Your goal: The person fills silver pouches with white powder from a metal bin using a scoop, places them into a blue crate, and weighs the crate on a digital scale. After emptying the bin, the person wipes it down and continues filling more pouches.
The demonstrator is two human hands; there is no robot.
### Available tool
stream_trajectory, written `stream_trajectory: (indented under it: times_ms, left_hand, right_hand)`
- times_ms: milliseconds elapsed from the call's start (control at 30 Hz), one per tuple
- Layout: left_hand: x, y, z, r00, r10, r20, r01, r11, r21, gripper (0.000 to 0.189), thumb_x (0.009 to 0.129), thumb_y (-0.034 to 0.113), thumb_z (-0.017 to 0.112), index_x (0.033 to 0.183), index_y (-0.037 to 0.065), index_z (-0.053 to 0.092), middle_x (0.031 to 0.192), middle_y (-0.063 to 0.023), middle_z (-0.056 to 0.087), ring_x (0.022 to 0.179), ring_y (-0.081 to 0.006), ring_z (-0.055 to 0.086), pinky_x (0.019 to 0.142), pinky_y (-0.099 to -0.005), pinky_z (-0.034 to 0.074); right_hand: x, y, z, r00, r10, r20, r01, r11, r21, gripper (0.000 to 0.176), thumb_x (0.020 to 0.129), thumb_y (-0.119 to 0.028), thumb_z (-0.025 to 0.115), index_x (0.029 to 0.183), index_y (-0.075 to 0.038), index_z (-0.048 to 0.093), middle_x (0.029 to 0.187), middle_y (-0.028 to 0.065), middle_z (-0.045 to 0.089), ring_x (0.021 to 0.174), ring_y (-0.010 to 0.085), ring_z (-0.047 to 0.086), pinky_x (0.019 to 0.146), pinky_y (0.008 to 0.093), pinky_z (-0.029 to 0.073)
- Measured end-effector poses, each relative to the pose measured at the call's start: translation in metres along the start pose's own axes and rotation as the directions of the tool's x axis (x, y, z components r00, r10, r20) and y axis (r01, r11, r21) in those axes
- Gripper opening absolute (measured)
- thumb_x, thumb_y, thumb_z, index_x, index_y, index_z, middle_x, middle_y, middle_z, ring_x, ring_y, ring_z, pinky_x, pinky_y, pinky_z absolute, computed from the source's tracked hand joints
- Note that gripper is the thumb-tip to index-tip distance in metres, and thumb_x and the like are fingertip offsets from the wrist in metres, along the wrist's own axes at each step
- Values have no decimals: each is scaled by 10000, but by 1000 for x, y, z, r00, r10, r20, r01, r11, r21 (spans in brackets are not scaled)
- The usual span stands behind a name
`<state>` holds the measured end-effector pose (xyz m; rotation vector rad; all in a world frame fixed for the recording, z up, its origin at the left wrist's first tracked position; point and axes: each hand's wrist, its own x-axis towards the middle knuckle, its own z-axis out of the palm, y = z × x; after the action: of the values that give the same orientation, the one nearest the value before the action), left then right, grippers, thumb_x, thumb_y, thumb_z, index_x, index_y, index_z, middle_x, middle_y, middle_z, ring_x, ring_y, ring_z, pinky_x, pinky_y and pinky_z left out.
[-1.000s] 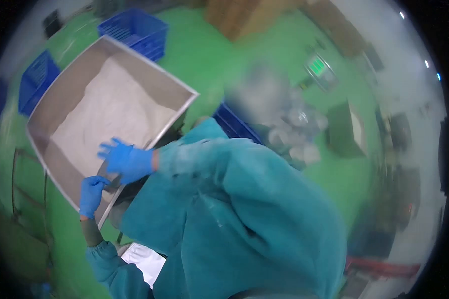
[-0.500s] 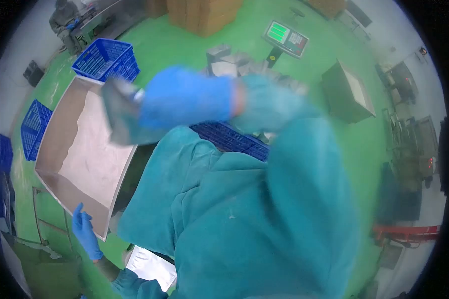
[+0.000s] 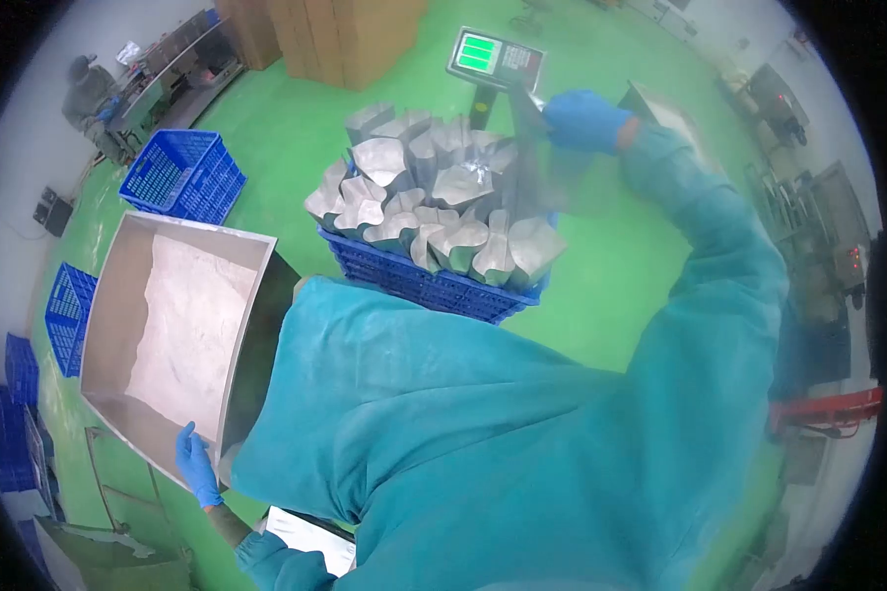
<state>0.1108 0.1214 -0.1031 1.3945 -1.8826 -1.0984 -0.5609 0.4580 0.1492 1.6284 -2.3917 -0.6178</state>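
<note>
My right hand (image 3: 586, 120), in a blue glove, is closed on a grey metal scoop (image 3: 534, 143), blurred by motion. The scoop hangs beside several open silver foil bags (image 3: 463, 182) that stand upright in a blue crate (image 3: 414, 286). On the left, my gloved left hand (image 3: 198, 467) rests at the near rim of a large metal bin (image 3: 108, 369), fingers stretched out and holding nothing. White powder (image 3: 192, 330) lies in the bin.
A digital scale display (image 3: 496, 59) stands behind the foil bags. Blue crates (image 3: 182, 177) sit left of the bin, and cardboard boxes (image 3: 340, 39) are at the back. Another person (image 3: 94, 103) is at a bench, upper left. A white sheet-like thing (image 3: 310, 542) lies below my left forearm.
My right hand has swung with the scoop from above the metal bin to the right, past the foil bags. My left hand stays by the bin's rim. The view has shifted.
</note>
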Motion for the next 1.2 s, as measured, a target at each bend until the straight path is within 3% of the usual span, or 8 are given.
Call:
stream_trajectory:
  times_ms: [267,567,767,867,1000,1133,1167,1200]
  left_hand:
    - [-4,49,1,999,-34,25,32,998,55,288,870,131,502,1125,20,575,710,6,466,638,-71,399,561,-215,335]
    - [-27,49,-7,999,-40,-5,41,995,90,265,880,120,497,1108,16,580,754,-2,472,653,-69,396,560,-214,329]
    - [-28,107,109,996,-84,5,78,899,-431,328,900,163,474,1199,35,512,863,-20,485,705,-92,416,592,-231,352]
    - [-37,149,221,970,-46,238,241,287,-927,387,922,255,443,1241,38,462,1012,-61,510,841,-125,477,706,-264,400]
    - [-65,175,223,939,44,340,327,181,-927,432,942,337,423,1249,34,443,1141,-101,547,960,-163,541,812,-294,447]
    - [-111,106,107,973,-226,-37,214,957,-196,249,896,204,532,950,-24,617,889,-105,629,769,-200,570,707,-304,465]
    - [-129,57,85,927,151,-343,-108,984,141,198,833,141,600,789,-50,628,734,-103,634,633,-197,557,596,-320,459]
    - [-149,-26,40,953,-181,-245,280,839,468,204,843,127,552,864,-67,611,822,-141,640,682,-202,575,594,-332,442]
  right_hand:
    - [32,-66,240,999,19,42,-33,932,362,216,773,-219,543,861,-70,673,814,165,649,713,341,631,628,422,505]
    - [-2,-20,135,834,391,389,-551,634,543,348,800,-401,550,838,-87,696,795,149,655,738,329,628,675,415,492]
    - [11,-147,73,932,266,-247,229,97,969,226,836,-240,569,936,-47,631,889,115,633,851,236,609,760,353,472]
    - [39,-309,41,886,58,-459,457,-274,846,303,815,-235,578,1029,-22,561,978,144,570,927,273,570,819,353,456]
    - [41,-421,47,692,88,-716,693,198,694,480,787,-330,597,1183,-70,515,1236,139,476,1210,313,381,1025,428,286]
    - [50,-412,81,792,-16,-611,607,135,783,413,851,-342,544,1161,-70,530,1174,145,535,1113,309,487,988,426,337]
    - [48,-403,92,867,-53,-495,498,94,862,370,867,-336,528,1109,-57,554,1110,156,563,1039,316,522,936,414,379]
    - [46,-394,100,924,-94,-372,378,62,924,341,883,-330,511,1056,-44,578,1045,167,590,966,324,558,884,401,420]
